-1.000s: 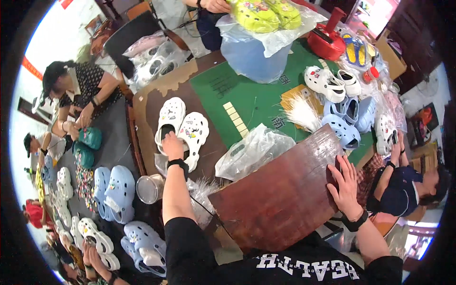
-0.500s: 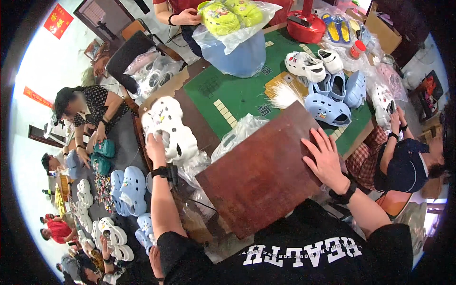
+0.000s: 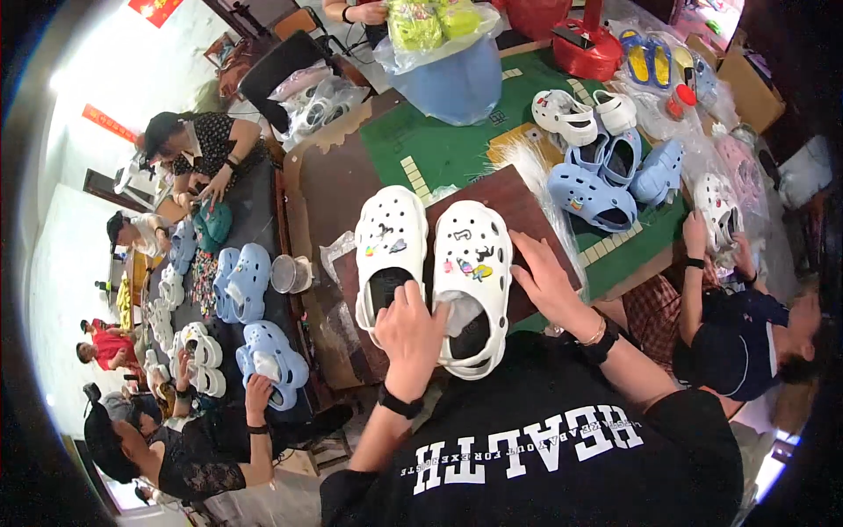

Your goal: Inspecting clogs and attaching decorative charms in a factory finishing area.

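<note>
A pair of white clogs with colourful charms lies side by side, the left clog [image 3: 391, 241] and the right clog [image 3: 474, 241], toes pointing away from me. Under them is a reddish-brown board [image 3: 520, 206]. My left hand [image 3: 410, 338] is closed at the heel openings and grips both clogs, its fingertips partly hidden inside. Just beside the right clog, my right hand [image 3: 558, 285] lies with fingers stretched out over the board's right side. Something pale, like crumpled wrapping [image 3: 462, 314], shows inside the right clog.
Blue clogs [image 3: 597, 195] and white clogs [image 3: 565, 117] sit on the green tabletop [image 3: 395, 145]. Beyond stands a blue bucket [image 3: 452, 92] under bagged lime-green clogs [image 3: 417, 25]. At the left, co-workers handle clogs along a dark table [image 3: 263, 211]. Another person [image 3: 733, 325] works at right.
My left hand has brought the white clogs from the left onto the board in front of me. My right hand stays at the board's right side. The view has shifted.
</note>
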`<state>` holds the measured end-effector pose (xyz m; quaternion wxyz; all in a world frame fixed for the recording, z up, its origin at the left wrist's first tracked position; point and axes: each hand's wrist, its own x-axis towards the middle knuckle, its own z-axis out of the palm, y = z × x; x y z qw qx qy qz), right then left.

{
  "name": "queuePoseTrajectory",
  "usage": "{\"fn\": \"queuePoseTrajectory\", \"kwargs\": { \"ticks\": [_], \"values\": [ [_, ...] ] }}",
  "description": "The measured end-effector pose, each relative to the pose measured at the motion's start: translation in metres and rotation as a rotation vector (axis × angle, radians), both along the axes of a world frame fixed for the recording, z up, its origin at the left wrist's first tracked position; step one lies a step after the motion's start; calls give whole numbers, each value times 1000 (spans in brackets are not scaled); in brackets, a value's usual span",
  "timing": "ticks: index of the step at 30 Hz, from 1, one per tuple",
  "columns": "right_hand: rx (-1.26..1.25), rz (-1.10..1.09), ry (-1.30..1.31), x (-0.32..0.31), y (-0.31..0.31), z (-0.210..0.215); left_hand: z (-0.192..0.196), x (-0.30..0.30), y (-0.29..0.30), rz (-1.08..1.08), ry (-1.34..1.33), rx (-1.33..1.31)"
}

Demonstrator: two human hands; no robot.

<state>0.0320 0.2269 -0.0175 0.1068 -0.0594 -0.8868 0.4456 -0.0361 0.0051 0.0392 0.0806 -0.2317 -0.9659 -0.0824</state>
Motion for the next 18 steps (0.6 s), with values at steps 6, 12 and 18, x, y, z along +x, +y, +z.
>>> {"fn": "queuePoseTrajectory", "kwargs": {
  "ticks": [6,12,18],
  "values": [
    [34,6,250,0,0,40,26,13,-32,-83,-87,182],
    [521,278,248,-13,-63,70,9,18,-32,-81,-40,79],
    [775,25,226,-49,-81,52,-1,7,-34,-207,36,77]
  ]
}}
